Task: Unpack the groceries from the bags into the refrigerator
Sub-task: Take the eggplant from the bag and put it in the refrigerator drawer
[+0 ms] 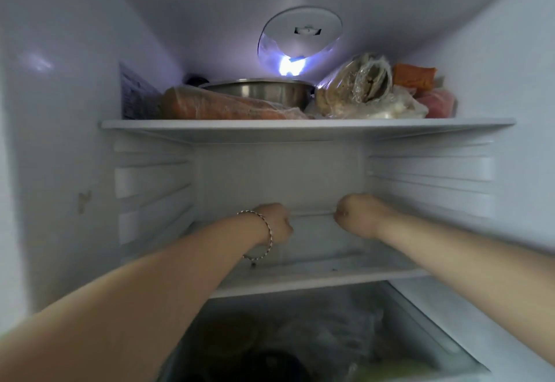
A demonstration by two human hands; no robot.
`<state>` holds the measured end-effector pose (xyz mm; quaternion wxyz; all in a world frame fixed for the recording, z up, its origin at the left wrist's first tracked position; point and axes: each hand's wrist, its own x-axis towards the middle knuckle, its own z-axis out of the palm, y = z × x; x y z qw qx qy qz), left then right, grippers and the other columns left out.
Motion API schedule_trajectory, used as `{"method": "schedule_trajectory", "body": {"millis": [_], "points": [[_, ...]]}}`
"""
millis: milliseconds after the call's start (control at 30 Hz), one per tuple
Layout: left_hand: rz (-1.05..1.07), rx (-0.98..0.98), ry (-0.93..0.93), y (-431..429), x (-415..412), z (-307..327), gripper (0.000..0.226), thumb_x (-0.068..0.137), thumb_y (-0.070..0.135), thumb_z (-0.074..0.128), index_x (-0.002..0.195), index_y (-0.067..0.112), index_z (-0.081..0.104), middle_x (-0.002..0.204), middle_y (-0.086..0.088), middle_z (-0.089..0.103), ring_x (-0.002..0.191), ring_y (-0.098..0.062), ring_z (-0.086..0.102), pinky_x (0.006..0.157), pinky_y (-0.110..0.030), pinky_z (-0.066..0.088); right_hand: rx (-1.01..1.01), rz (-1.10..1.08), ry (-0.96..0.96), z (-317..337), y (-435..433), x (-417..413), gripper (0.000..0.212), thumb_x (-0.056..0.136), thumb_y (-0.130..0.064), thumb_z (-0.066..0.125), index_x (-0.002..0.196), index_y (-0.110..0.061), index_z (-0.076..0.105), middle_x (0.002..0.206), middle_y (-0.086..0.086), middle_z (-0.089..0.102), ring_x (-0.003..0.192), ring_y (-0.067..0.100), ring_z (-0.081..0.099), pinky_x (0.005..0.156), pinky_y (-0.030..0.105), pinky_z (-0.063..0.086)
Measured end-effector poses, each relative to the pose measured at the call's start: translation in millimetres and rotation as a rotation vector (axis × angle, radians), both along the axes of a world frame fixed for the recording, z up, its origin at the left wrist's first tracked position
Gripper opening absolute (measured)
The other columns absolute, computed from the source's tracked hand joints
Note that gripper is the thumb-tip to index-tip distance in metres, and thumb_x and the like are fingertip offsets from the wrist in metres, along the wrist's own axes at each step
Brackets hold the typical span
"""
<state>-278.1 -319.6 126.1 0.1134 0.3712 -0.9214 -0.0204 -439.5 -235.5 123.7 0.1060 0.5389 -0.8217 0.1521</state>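
Observation:
I am looking into the open refrigerator. Both my arms reach deep into the middle compartment above the white shelf (315, 279). My left hand (274, 222), with a beaded bracelet on the wrist, and my right hand (357, 215) are curled at the two ends of a see-through container (312, 233). Only its thin upper rim and a faint lower edge show between the hands. My fingers point away and are mostly hidden. No grocery bag is in view.
The top shelf (306, 125) is crowded: a steel pot (258, 92), a wrapped orange sausage (222, 107), bagged food (357, 87) and red packs (438, 102). The lamp (292, 66) glows at the back. Below, the crisper drawer (315, 336) holds blurred produce.

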Motion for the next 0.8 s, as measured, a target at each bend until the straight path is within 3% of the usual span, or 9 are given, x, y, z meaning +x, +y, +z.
{"method": "schedule_trajectory", "body": {"millis": [133,233,367,467,533,600,700,800], "points": [[0.034,-0.047,0.036,27.3,24.7,2.5,0.027,0.092,0.017,0.047,0.099,0.000,0.066,0.094,-0.017,0.064,0.096,-0.029,0.063,0.078,-0.028,0.048,-0.104,0.124,-0.095,-4.0,50.5,64.4,0.029,0.089,-0.034,0.054,0.079,-0.011,0.067,0.087,0.012,0.067,0.090,0.026,0.064,0.070,0.029,0.046],[0.081,-0.108,-0.003,57.8,46.7,1.6,0.019,0.092,0.019,0.048,0.089,0.009,0.063,0.089,-0.012,0.060,0.089,-0.027,0.060,0.076,-0.027,0.046,-0.113,0.204,-0.140,-6.0,76.1,102.4,0.032,0.089,-0.036,0.055,0.085,-0.009,0.071,0.078,0.014,0.066,0.073,0.026,0.060,0.060,0.029,0.041],[0.235,-0.180,0.024,98.2,85.0,-6.5,0.026,0.093,0.023,0.045,0.102,0.005,0.061,0.109,-0.015,0.065,0.101,-0.030,0.060,0.080,-0.030,0.046,-0.104,0.379,-0.253,-7.1,97.4,137.1,0.029,0.091,-0.028,0.053,0.089,-0.003,0.068,0.071,0.014,0.064,0.050,0.016,0.050,0.044,0.022,0.033],[0.384,-0.142,-0.001,135.9,121.9,-20.7,0.030,0.093,0.025,0.045,0.109,0.004,0.060,0.105,-0.014,0.066,0.099,-0.031,0.061,0.082,-0.031,0.048,0.045,0.491,-0.298,-18.0,109.7,155.1,0.022,0.090,-0.022,0.052,0.087,-0.004,0.064,0.057,0.000,0.059,0.031,0.004,0.045,0.044,0.016,0.039],[0.457,-0.092,-0.032,165.7,145.7,-32.2,0.031,0.094,0.023,0.043,0.111,0.003,0.061,0.095,-0.010,0.066,0.095,-0.030,0.061,0.083,-0.031,0.048,0.129,0.543,-0.265,-29.7,118.7,166.4,0.019,0.089,-0.021,0.050,0.086,-0.008,0.063,0.058,-0.003,0.060,0.031,0.003,0.048,0.051,0.018,0.042],[0.545,-0.046,-0.069,204.0,172.7,-49.7,0.033,0.095,0.021,0.042,0.106,-0.002,0.063,0.101,-0.014,0.067,0.099,-0.031,0.062,0.084,-0.031,0.048,0.220,0.636,-0.233,-45.4,136.6,181.4,0.020,0.090,-0.019,0.049,0.088,-0.006,0.065,0.059,-0.002,0.061,0.032,0.004,0.049,0.051,0.019,0.042],[0.710,0.077,-0.128,260.4,217.1,-74.0,0.035,0.095,0.021,0.040,0.077,0.001,0.061,0.083,-0.011,0.064,0.088,-0.028,0.061,0.078,-0.031,0.047,0.313,0.765,-0.178,-64.9,169.6,214.5,0.023,0.090,-0.017,0.050,0.091,-0.003,0.067,0.061,0.001,0.061,0.042,0.012,0.052,0.049,0.020,0.043],[0.849,0.183,-0.177,332.5,266.4,-99.2,0.028,0.096,0.017,0.044,0.088,0.000,0.064,0.087,-0.007,0.067,0.091,-0.026,0.062,0.077,-0.029,0.047,0.410,0.922,-0.132,-81.3,213.7,264.9,0.020,0.089,-0.014,0.047,0.083,-0.006,0.064,0.061,0.002,0.060,0.046,0.014,0.053,0.041,0.016,0.040]]}}
